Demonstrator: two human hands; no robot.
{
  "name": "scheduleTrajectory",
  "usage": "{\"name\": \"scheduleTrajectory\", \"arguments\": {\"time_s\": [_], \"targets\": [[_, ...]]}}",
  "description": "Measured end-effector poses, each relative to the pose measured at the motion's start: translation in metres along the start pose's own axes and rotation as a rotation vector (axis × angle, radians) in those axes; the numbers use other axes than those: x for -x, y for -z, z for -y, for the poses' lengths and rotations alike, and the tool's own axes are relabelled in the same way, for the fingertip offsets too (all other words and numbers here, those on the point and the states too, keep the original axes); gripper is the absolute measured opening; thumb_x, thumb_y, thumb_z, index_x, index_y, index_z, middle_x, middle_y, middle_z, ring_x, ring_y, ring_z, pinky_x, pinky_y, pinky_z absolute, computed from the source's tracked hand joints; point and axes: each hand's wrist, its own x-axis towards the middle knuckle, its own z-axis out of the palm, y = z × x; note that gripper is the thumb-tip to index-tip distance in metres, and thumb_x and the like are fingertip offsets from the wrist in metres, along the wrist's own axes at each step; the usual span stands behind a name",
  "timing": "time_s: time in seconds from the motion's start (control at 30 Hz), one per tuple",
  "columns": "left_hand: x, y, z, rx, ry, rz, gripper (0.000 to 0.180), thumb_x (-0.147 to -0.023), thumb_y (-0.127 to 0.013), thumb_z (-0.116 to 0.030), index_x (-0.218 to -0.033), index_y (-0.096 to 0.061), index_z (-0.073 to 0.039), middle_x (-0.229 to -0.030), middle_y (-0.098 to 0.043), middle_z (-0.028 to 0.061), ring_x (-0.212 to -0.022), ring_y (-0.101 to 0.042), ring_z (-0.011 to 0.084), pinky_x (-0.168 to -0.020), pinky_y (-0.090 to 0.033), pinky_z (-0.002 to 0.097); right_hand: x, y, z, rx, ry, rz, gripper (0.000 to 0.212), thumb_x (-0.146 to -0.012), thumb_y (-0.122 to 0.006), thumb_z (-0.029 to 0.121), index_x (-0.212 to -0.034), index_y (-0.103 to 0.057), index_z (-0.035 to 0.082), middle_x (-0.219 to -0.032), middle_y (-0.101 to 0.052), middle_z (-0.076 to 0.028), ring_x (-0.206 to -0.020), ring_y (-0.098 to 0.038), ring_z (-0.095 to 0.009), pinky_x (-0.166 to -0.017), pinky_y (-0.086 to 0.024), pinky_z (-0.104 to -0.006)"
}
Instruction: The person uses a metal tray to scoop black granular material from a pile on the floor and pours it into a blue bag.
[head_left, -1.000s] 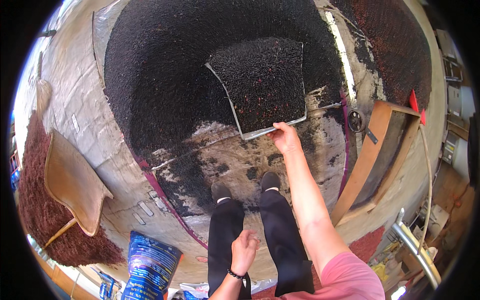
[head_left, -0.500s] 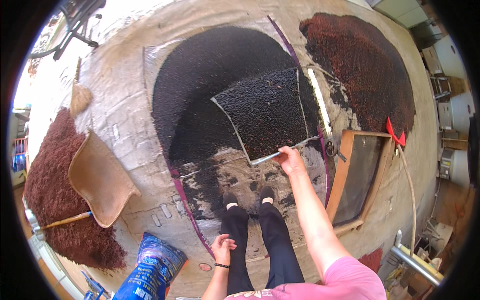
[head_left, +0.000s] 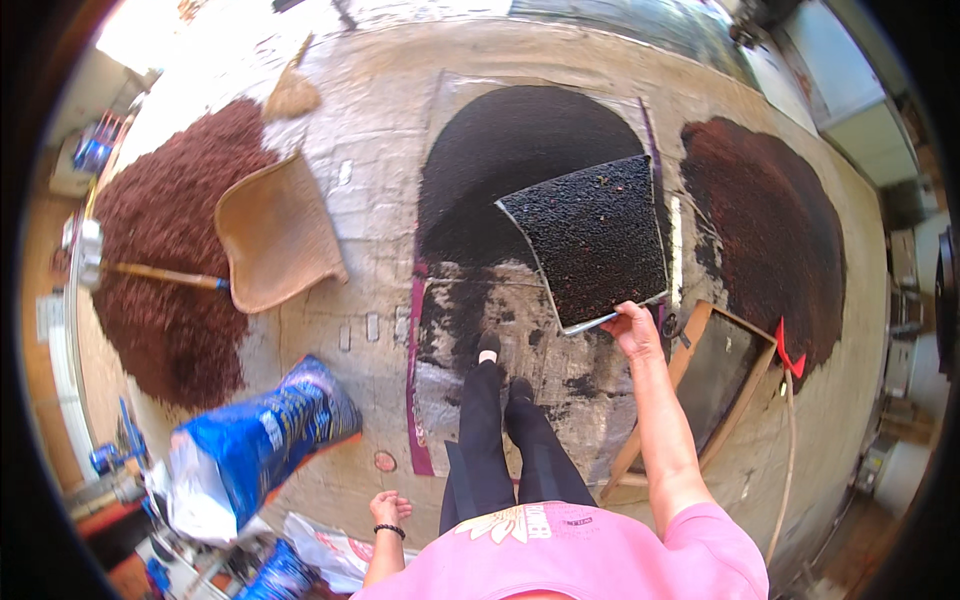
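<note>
Tray (head_left: 590,325): grain-laden, at black heap's (head_left: 520,125) near right side.
Right hand (head_left: 636,330): we grip tray's near edge.
Left hand (head_left: 390,508): loose, looks empty, nearer us than heap.
Risk: one-handed grip could twist, spilling grains (head_left: 600,235).

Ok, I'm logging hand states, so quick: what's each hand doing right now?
Left hand: open, fingers loosely curled, nothing seen in it.
Right hand: closed, holding the tray by its near edge.
</note>
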Motion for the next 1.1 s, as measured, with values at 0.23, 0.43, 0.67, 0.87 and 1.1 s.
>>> {"name": "scheduleTrajectory", "arguments": {"time_s": [0.23,0.43,0.67,0.87,1.1], "targets": [[0.041,0.052,0.027,0.395,-0.16,-0.072,0.019,-0.076,-0.042,-0.004,-0.094,-0.047,0.001,-0.065,-0.055,0.0121,-0.048,-0.055,0.0204,-0.041,-0.046,0.0308,0.058,-0.033,-0.012,0.184,-0.15,0.064,0.018,-0.065,-0.05,0.003,-0.083,-0.053,0.002,-0.079,-0.056,-0.009,-0.071,-0.056,-0.023,-0.063,-0.05,-0.0404],[0.064,0.126,0.016,0.858,-0.339,-0.247,0.022,-0.077,-0.043,-0.011,-0.097,-0.044,-0.001,-0.068,-0.055,0.0131,-0.049,-0.054,0.0201,-0.043,-0.046,0.0309,0.1,-0.092,-0.055,0.352,-0.195,0.25,0.02,-0.064,-0.051,0.004,-0.084,-0.053,0.002,-0.078,-0.057,-0.007,-0.065,-0.057,-0.02,-0.052,-0.051,-0.0339],[0.042,0.243,-0.029,1.013,-0.337,-0.299,0.046,-0.075,-0.051,-0.041,-0.105,-0.038,-0.008,-0.069,-0.055,0.0139,-0.05,-0.054,0.0206,-0.04,-0.044,0.029,0.16,-0.193,-0.12,0.52,-0.305,0.443,0.023,-0.065,-0.05,0.005,-0.086,-0.051,0.0,-0.074,-0.056,-0.008,-0.054,-0.055,-0.02,-0.044,-0.049,-0.03],[0.017,0.29,-0.074,0.996,-0.251,-0.363,0.067,-0.067,-0.056,-0.053,-0.109,-0.041,-0.004,-0.064,-0.053,0.0138,-0.044,-0.053,0.0208,-0.036,-0.043,0.029,0.201,-0.273,-0.195,0.604,-0.46,0.741,0.03,-0.063,-0.049,0.007,-0.091,-0.05,-0.003,-0.074,-0.057,-0.01,-0.055,-0.055,-0.021,-0.044,-0.046,-0.0313],[-0.024,0.31,-0.088,0.889,-0.235,-0.467,0.015,-0.064,-0.049,-0.013,-0.061,-0.05,0.001,-0.049,-0.053,0.0117,-0.035,-0.05,0.0201,-0.029,-0.039,0.0312,0.259,-0.355,-0.278,0.748,-0.605,0.81,0.023,-0.065,-0.048,0.004,-0.087,-0.051,-0.001,-0.074,-0.056,-0.01,-0.057,-0.055,-0.022,-0.046,-0.047,-0.0311]]}}
